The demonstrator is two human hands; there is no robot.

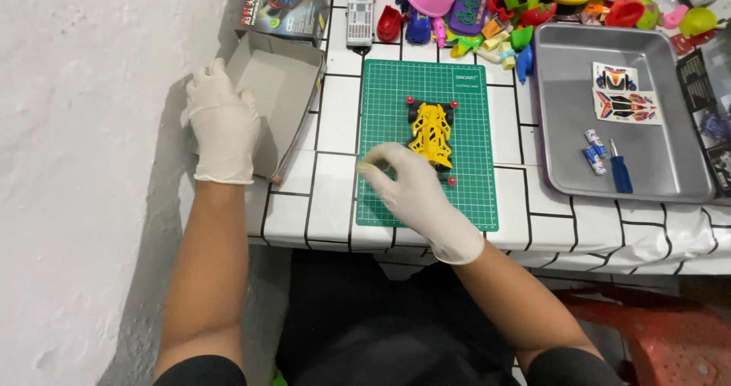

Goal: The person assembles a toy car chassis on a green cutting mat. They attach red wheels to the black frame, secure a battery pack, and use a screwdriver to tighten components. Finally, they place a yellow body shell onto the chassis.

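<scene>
Head view, gloved hands at a white tiled worktop [327, 119] whose near edge runs just above the person's lap. A bare wall borders the left side. Metal tray [563, 112], right, holds sticker sheets [624, 97], small batteries [595, 151] and a blue screwdriver [620, 173]; its left rim stands just clear of the green cutting mat [472, 188]. Open cardboard box [278, 97] overhangs the worktop's left edge; the left hand [222, 123] lies flat on its wall, grip released. A heap of coloured plastic toys [487, 13] crowds the far edge. The yellow toy car chassis [431, 133] sits mid-mat, free mat to each side. The right hand [407, 180] rests just beside its near end, fingers loosely curled, grasping nothing visible.
</scene>
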